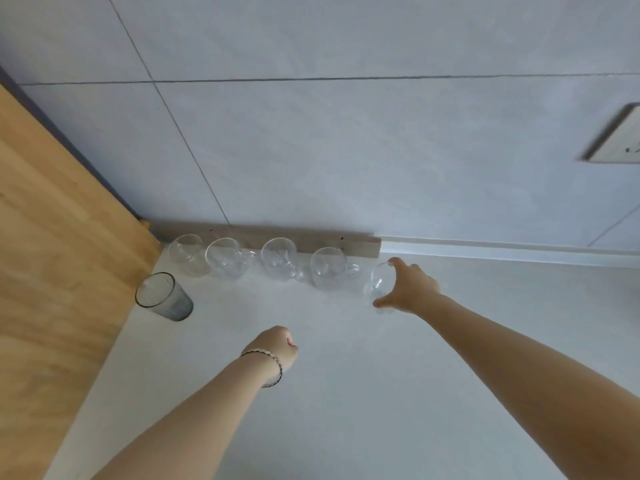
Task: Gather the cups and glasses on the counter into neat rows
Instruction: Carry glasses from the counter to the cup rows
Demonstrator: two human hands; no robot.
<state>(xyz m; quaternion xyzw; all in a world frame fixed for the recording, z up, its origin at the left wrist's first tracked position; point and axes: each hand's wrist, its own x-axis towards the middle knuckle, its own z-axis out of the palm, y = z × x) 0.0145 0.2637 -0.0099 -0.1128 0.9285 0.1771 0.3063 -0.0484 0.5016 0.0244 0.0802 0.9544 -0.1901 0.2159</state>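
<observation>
Right hand (410, 289) curling thumb and fingers round small clear round glass cup (378, 280), sitting at right end of wall-side row of clear glass cups (277, 259) on white counter (346, 393). Left hand (277, 344) hovering fisted, holding nothing. Glass likely feeling light, rigid, slick, breakable; gripping mid-body looking safest.

Five clear glass cups (187, 252) (225, 261) (278, 258) (327, 268) (379, 282) and one grey tumbler (166, 296).

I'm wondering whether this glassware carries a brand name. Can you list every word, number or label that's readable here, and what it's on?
No text in this view can be read.
Wall plate: a few small dark marks, too blurred to read.
Clear cups: no print or label visible.
Grey tumbler: no print or label visible.
</observation>
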